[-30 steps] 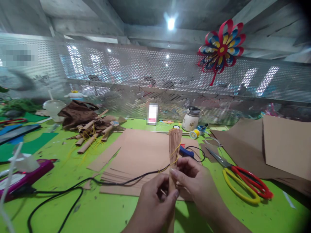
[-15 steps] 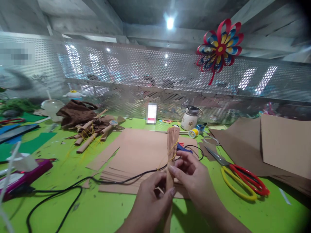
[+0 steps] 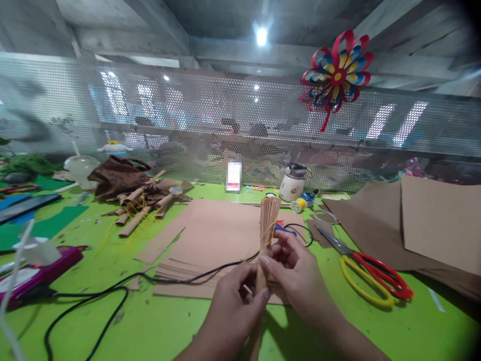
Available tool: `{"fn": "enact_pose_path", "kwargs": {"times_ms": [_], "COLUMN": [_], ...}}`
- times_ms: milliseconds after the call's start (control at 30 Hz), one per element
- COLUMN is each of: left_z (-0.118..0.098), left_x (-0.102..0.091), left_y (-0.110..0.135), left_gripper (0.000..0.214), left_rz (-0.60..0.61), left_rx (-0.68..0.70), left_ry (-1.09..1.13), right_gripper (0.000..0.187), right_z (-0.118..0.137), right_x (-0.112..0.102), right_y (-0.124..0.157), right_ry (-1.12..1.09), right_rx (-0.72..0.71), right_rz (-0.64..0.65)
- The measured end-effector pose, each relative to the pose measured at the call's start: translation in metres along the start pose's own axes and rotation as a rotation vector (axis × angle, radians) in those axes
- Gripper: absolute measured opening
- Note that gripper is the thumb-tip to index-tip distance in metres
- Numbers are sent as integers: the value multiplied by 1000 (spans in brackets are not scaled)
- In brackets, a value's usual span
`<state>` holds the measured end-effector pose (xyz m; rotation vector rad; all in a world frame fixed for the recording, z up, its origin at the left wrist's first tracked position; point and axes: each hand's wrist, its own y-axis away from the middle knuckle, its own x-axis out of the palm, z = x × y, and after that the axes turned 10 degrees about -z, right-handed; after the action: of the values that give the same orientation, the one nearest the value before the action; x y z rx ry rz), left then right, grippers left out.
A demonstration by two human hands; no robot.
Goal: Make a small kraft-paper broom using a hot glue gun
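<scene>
A little broom of brown paper [image 3: 268, 218] stands upright between my hands, its fringed end up and its rolled handle down. Yellow thread [image 3: 269, 244] is wound loosely round the lower fringe, with an end trailing left. My left hand [image 3: 240, 296] is closed round the handle, thumb in front. Just above it, my right hand [image 3: 291, 268] pinches the handle's top below the thread, its fingers curled behind. Flat brown paper sheets [image 3: 221, 225] lie on the green table behind the hands. Part of a blue-handled tool [image 3: 281, 230] shows beyond my right fingers.
Large scissors [image 3: 370, 281] with red and yellow handles lie open at right, near stacked brown paper [image 3: 439, 220]. A black cable [image 3: 180, 279] crosses from a purple power strip [image 3: 48, 268]. Several paper rolls [image 3: 139, 220] lie left; a yellow thread spool [image 3: 298, 205] and jar [image 3: 292, 185] stand behind.
Both hands keep their grip on the paper broom, which leans very slightly more to the right. The camera view has shifted a little; the other things lie as before.
</scene>
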<state>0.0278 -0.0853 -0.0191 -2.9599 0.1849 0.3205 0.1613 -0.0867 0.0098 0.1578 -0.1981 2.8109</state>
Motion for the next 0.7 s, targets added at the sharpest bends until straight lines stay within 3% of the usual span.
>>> {"fn": "enact_pose_path", "kwargs": {"times_ms": [300, 700], "left_z": [-7, 2], "left_x": [-3, -5], "left_y": [-2, -14], "left_gripper": [33, 38], "left_rz": [125, 156], "left_rx": [-121, -357], "left_ry": [207, 393], "right_gripper": [42, 53], "right_z": [-9, -16], "right_x": [-2, 2], "right_y": [-9, -19], "right_ry": [-2, -49], "right_rx": [4, 45], "right_rz": [26, 36]}}
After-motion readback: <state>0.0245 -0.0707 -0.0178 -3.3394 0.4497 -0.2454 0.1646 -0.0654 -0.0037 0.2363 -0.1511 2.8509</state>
